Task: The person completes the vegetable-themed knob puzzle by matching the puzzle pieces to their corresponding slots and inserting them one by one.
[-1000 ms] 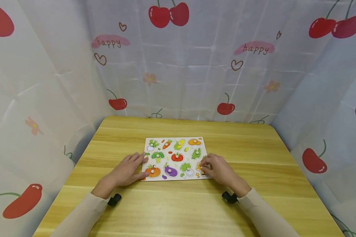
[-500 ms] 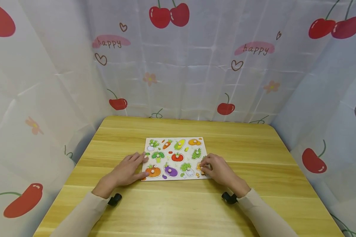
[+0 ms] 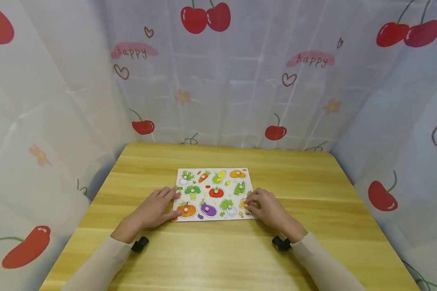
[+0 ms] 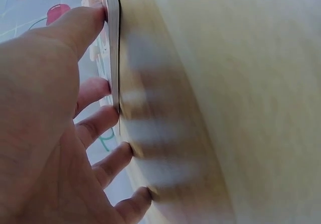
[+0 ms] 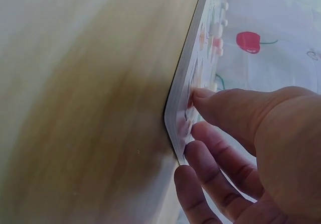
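A wooden vegetable peg puzzle board (image 3: 228, 205) lies flat on the table in the head view, its knobbed pieces in place. Among them are an eggplant (image 3: 207, 208), a pumpkin (image 3: 186, 210), a tomato (image 3: 216, 192) and a broccoli (image 3: 192, 191). My left hand (image 3: 153, 209) rests at the left edge, thumb and fingertips touching it, fingers loosely spread. At the lower right corner my right hand (image 3: 268, 207) rests with its thumb on the board's face and other fingers by the edge. It partly covers an orange-yellow piece (image 3: 242, 203), whose knob is hidden.
The board sits on a light wooden table (image 3: 218, 254). A white curtain (image 3: 222, 81) printed with cherries surrounds the table's back and sides. A small black wrist camera (image 3: 140, 244) sits at the left cuff and another black camera (image 3: 281, 243) at the right.
The head view has shifted slightly. Both hands and the puzzle board keep their places.
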`<state>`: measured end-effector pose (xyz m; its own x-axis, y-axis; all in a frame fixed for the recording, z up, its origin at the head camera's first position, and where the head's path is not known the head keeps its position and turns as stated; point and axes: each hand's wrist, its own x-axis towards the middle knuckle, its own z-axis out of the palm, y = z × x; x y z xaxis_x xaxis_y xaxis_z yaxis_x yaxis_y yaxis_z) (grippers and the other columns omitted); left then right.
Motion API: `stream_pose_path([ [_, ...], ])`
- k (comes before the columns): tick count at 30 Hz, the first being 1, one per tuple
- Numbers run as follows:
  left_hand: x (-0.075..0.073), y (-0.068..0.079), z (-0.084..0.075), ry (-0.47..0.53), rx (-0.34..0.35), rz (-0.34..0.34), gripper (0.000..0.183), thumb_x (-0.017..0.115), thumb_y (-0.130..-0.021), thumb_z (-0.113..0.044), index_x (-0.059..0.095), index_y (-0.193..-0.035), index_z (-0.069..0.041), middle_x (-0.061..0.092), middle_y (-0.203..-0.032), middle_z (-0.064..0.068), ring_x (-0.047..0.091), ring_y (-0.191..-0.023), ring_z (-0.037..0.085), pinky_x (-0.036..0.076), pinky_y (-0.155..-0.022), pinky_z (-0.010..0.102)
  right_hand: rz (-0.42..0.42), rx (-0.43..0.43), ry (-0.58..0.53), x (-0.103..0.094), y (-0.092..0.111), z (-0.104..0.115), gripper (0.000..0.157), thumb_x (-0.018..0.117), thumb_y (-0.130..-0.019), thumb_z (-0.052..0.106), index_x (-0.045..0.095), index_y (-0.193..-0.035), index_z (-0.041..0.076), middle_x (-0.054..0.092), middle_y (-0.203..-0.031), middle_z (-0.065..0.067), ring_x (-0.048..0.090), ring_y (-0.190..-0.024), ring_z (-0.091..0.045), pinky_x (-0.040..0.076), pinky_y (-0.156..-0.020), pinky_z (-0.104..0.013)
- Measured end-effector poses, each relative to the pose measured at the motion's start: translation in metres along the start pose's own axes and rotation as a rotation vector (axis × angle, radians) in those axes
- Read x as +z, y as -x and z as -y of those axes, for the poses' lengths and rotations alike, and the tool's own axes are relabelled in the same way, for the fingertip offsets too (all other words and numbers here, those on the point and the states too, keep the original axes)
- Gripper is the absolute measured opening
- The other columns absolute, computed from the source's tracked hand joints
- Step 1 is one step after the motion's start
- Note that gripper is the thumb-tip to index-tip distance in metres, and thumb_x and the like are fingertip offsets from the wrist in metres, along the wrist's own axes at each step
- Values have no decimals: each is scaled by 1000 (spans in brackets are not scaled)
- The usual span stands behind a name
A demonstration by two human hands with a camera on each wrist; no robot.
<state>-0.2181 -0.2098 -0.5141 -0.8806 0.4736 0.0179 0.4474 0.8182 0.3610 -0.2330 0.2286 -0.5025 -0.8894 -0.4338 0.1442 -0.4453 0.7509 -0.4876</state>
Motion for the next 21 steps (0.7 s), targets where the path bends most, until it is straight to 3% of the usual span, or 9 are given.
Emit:
stream_pose_path([
  [14,-5,1,2,-20,5,-5,83,77,-113,-51,51,-173,-2,57,-175,22,57,-155,51,46,-133,71,-7,13,-15,2,1,2,8,89,-105,12,91,-112,12,79,-124,-6,73,-112,-23,63,-97,-44],
  [21,-7,0,0,-15,17,-44,68,80,-112,-47,64,-163,-6,54,-178,24,55,-160,54,43,-132,77,-57,-9,-20,-1,7,-6,28,93,-103,23,88,-127,9,74,-138,-13,71,-105,-24,63,-93,-41],
])
